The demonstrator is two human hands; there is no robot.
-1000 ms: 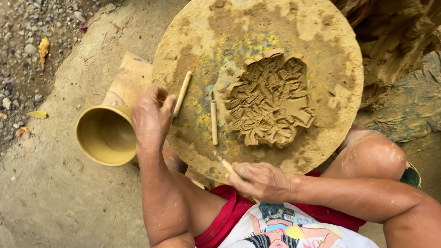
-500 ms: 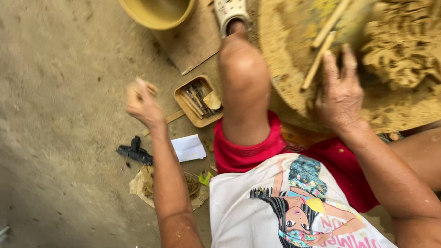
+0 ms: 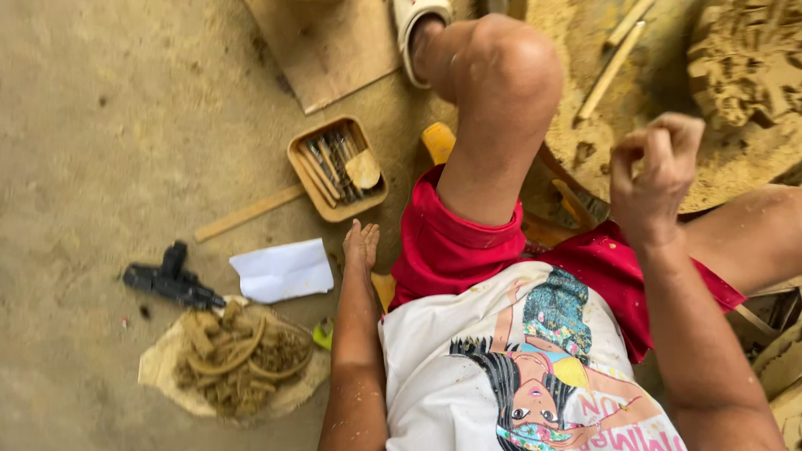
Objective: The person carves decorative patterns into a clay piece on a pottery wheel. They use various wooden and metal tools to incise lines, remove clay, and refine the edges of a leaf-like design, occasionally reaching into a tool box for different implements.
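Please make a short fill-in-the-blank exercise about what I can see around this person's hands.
1. The left hand reaches down toward the ground just below a small ____ tray of tools.
2. The sheet of paper on the ground is ____.
3. The shorts are ____.
4. The right hand is raised beside the round clay-smeared ____.

Missing words: wooden; white; red; board

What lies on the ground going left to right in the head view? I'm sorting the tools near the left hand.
Black tool → pile of clay scraps → white paper → wooden tray of sticks → left hand → right hand.
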